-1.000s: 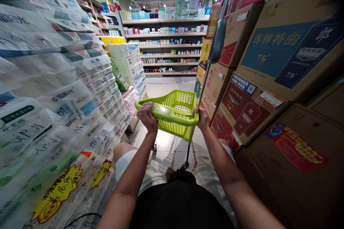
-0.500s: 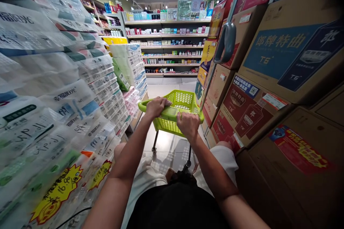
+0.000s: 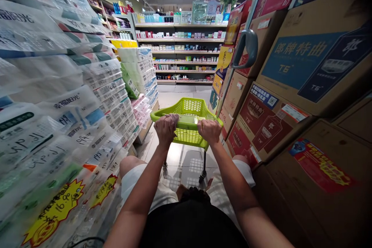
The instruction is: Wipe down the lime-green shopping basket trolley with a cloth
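Observation:
A lime-green shopping cart [image 3: 190, 136] stands in front of me in the aisle, its basket made of perforated plastic. My left hand [image 3: 166, 128] is closed around the left part of the cart's handle [image 3: 187, 125]. On the right part of the same handle, my right hand [image 3: 209, 130] is wrapped with its knuckles up. Between the two hands the middle of the handle shows. Below the basket, dark legs with casters [image 3: 202, 174] reach the tiled floor, close to my feet.
Stacked packs of tissue paper [image 3: 69, 104] line the left side, with yellow price tags [image 3: 56, 211]. Cardboard cartons [image 3: 314, 50] rise on the right, beside a pole with a grey-blue handle [image 3: 247, 48]. Shelves of small products [image 3: 180, 52] stand ahead across the floor [image 3: 186, 90].
My left hand has shifted down and left on the handle, and my right hand has slid to the right. The cart has turned slightly and now sits straighter before me.

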Motion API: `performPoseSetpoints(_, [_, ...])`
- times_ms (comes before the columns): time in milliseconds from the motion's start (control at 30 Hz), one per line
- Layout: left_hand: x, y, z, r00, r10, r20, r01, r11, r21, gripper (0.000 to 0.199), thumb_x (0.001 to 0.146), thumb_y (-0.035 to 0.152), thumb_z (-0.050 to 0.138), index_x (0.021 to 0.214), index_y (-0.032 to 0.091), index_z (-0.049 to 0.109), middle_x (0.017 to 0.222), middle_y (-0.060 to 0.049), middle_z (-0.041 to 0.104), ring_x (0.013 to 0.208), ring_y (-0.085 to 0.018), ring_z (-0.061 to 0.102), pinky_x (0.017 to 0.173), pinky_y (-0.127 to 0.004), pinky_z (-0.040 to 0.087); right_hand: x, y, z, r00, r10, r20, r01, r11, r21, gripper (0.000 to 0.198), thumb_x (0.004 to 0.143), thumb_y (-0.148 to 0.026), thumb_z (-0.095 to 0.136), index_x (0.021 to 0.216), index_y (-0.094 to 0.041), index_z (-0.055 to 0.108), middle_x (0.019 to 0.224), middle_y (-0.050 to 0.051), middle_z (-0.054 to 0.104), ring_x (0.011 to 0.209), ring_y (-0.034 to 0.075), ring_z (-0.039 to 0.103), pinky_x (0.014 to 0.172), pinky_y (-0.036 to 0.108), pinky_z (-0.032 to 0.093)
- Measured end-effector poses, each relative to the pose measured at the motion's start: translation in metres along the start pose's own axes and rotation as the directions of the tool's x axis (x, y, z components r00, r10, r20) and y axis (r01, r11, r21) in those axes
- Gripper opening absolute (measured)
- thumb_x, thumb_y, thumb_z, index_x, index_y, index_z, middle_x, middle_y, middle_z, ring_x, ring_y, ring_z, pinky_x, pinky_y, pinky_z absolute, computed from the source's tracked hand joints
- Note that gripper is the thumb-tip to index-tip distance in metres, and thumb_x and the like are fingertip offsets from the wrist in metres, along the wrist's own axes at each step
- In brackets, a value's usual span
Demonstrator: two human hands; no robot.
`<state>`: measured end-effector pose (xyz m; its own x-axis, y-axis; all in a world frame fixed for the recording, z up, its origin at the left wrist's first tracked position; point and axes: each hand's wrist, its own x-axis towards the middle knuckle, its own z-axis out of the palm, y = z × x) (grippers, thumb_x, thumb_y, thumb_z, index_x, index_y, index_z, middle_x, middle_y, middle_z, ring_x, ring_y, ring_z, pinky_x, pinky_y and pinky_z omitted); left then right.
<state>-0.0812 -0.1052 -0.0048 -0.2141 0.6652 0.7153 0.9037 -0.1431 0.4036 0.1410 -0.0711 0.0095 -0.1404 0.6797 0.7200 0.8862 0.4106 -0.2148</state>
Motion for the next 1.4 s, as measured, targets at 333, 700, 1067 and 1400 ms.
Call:
performPoseSetpoints(333, [0.083,0.026,-0.031,0.873,-0.239,0.425,0.165,0.965,0.202,0.062,0.097,0.073,0.046,0.098,0.021,0.079,0.103,-0.015,0.079,0.101,-0.034,0.071,0.089,-0.043,0.051,0.005,0.024,0.007,1.0,0.015,-0.009,-0.015,0.999,-0.044,0.036,0.096,-0.03,0.05,0.063,-0.019,0.061,0.068,0.006,0.068,0.067,0.018,0.052,0.075,0.035,0.029])
performPoseSetpoints(700, [0.006,0.02,-0.008,0.995,0.093,-0.034,-0.09,0.993,0.079,0.048,0.106,0.053,0.04,0.107,0.018,0.071,0.114,-0.017,0.075,0.113,-0.031,0.068,0.124,-0.051,0.032,0.011,0.041,0.012,0.999,-0.048,-0.025,0.045,0.992,-0.119,0.037,0.098,-0.028,0.049,0.066,-0.019,0.066,0.068,0.006,0.068,0.065,0.017,0.052,0.074,0.033,0.028])
performPoseSetpoints(1067, [0.099,0.031,-0.037,0.716,-0.315,0.623,0.163,0.943,0.289,0.051,0.093,0.056,0.049,0.1,0.015,0.079,0.112,-0.019,0.078,0.105,-0.037,0.073,0.087,-0.042,0.052,0.006,0.053,0.012,0.995,-0.067,-0.068,0.06,0.993,-0.1,0.036,0.096,-0.028,0.049,0.064,-0.021,0.063,0.066,0.006,0.067,0.066,0.019,0.053,0.074,0.035,0.03])
performPoseSetpoints(1400, [-0.018,0.023,0.005,0.954,0.198,-0.223,-0.217,0.974,-0.061,0.039,0.101,0.056,0.053,0.093,0.022,0.07,0.101,-0.016,0.073,0.107,-0.031,0.068,0.105,-0.048,0.045,0.009,-0.017,0.01,0.99,-0.055,-0.131,0.063,0.997,0.054,0.033,0.102,-0.031,0.049,0.123,-0.02,0.071,0.122,0.012,0.075,0.112,0.03,0.061,0.105,0.045,0.034])
